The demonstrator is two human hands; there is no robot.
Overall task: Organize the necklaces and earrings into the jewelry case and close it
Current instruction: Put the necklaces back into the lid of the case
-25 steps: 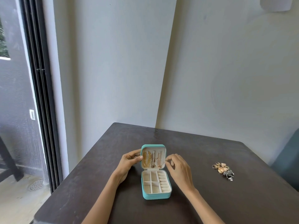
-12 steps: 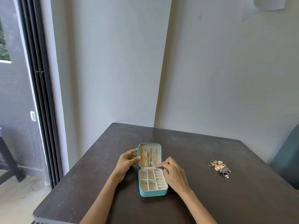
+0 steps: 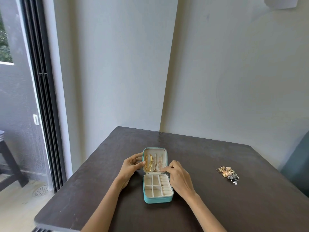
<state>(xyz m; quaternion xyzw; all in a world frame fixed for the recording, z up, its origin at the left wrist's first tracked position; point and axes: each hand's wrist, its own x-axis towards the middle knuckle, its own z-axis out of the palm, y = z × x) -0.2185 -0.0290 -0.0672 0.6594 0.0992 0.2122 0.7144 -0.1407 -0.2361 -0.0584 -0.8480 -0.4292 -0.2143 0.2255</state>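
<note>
Left hand [image 3: 132,165] gripped the left edge of the upright lid [image 3: 155,160] of the teal jewelry case [image 3: 157,188], thumb on the lining beside the gold necklaces [image 3: 148,163] hung inside; case sat open mid-desk [image 3: 217,206], base compartments bare. Right hand [image 3: 178,179] had fingers curled at the lid's lower right near the thin chains [image 3: 160,162]; can't tell if pinching one. Earrings pile [image 3: 227,173] lay well apart, far right on the desk.
</note>
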